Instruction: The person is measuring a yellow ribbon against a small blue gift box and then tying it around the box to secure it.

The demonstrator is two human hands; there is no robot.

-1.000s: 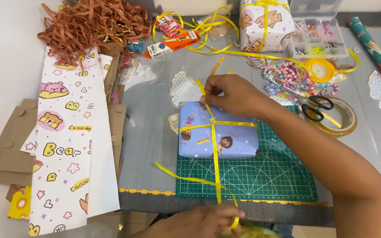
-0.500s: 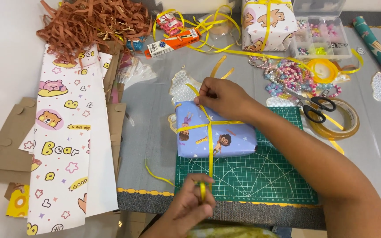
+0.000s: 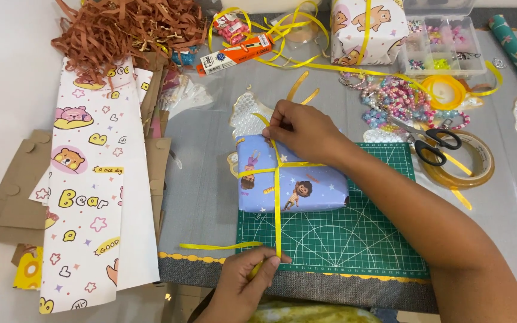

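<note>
1. Grey surface, cluttered; a green mat lies at centre frame.
2. Box: wrapped in blue paper, on the mat's upper left corner, long axis left to right.
3. Ribbon: yellow, crossed over the box; one strand runs straight down-frame off the box, a loose tail lies to lower left.
4. Right hand: closed, fingertips pinching the ribbon at the box's upper edge.
5. Left hand: closed on the ribbon's lower strand, bottom centre, below the box.
6. Relation: the box lies between both hands; the right hand touches it, the left is apart.
7. Scissors and tape roll: right of the box.
</note>
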